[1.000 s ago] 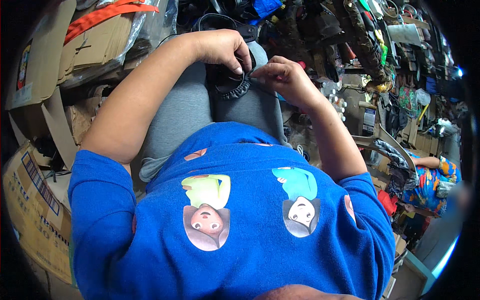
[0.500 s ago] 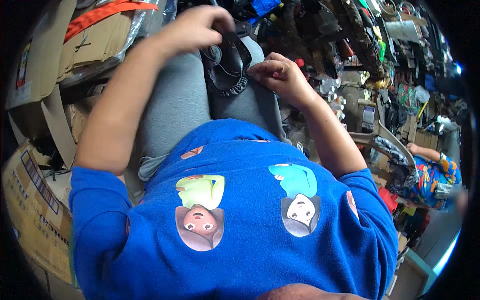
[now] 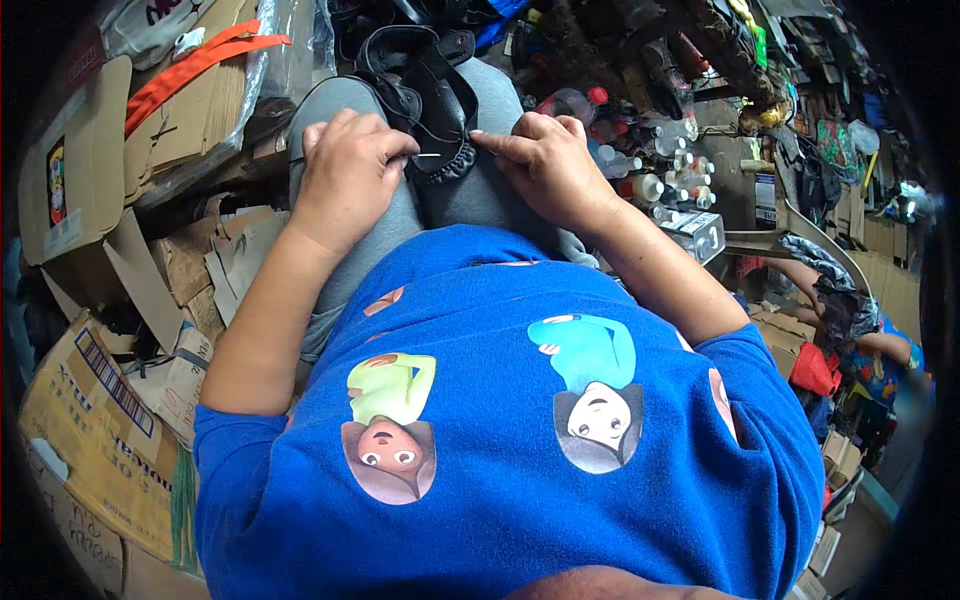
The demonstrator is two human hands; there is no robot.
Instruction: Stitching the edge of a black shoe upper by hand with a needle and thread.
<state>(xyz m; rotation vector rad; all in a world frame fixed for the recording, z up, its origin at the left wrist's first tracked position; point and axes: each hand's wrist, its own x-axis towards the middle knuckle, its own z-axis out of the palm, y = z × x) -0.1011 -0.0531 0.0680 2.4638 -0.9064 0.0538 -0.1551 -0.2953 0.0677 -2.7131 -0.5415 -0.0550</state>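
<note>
A black sandal (image 3: pixel 452 95) with straps and a gathered edge rests across my grey-trousered knees. My left hand (image 3: pixel 350 170) is closed at its near left side, thumb and forefinger pinching a thin, pale needle (image 3: pixel 428 155) that points towards the gathered edge. On the opposite side, my right hand (image 3: pixel 555 165) has its forefinger against the sandal's rim and the other fingers curled; its thumb is mostly hidden. Any thread is too fine to make out.
Cardboard boxes (image 3: pixel 85 430) and flattened cardboard with an orange strap (image 3: pixel 195 70) lie to the left. Several plastic bottles (image 3: pixel 680 175) stand right of my knees. Beyond a chair (image 3: pixel 790 235), another person's arm (image 3: pixel 885 345) shows at far right.
My left hand has come down and nearer from above the sandal, where it was blurred, to its near left side. The needle now shows. My right hand stays at the rim.
</note>
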